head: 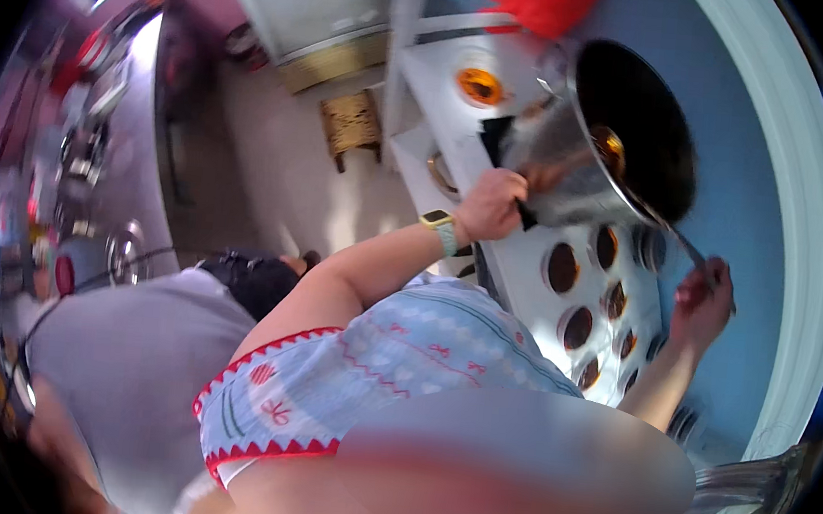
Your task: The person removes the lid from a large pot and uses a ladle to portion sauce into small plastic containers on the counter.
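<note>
A large stainless steel pot (571, 161) is tilted over a white table (519, 265), its dark mouth turned to the right. My left hand (494, 204), with a watch on the wrist, grips its side by a black cloth or pad (495, 139). My right hand (702, 298) is closed around the handle of a metal ladle (687, 250), whose bowl with orange-brown liquid lies at the pot's mouth. Below the pot, several round containers (563, 267) hold dark reddish contents. One more container (480, 86) with orange oily contents stands beyond the pot.
A co-worker in a grey top (148, 381) stands close on my left, by a metal counter (129, 162) crowded with items. A small wooden stool (351, 125) is on the floor. A red bag (547, 3) lies at the table's far end; a blue wall (744, 174) runs along the right.
</note>
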